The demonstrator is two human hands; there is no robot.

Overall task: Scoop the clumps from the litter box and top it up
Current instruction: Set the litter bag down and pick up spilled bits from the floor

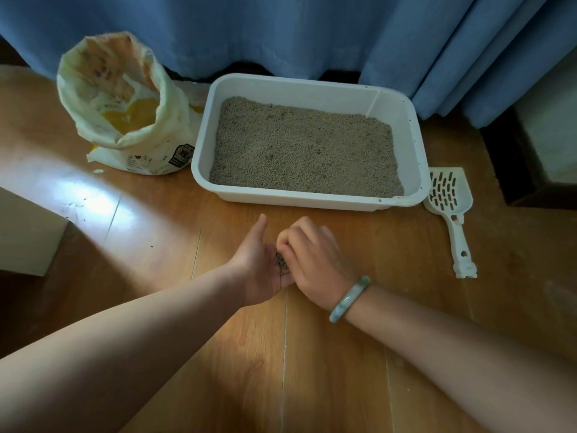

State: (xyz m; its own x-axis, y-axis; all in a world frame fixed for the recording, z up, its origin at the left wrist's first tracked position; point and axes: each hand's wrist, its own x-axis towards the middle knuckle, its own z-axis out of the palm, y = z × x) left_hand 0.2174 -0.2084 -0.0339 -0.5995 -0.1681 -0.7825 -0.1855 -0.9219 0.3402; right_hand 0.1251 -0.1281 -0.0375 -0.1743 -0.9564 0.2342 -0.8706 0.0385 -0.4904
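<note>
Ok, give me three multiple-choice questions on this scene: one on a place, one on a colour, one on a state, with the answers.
1. Where is the scoop?
A) on the floor, right of the box
B) inside the box
C) on a shelf

2. What colour is the curtain?
A) red
B) blue
C) white

3. What state is the bag top in?
A) taped shut
B) open
C) knotted

Answers:
1. A, it lies on the wood beside the box's right wall.
2. B, blue folds hang behind the box.
3. B, its mouth gapes, showing a yellow inside.
</note>
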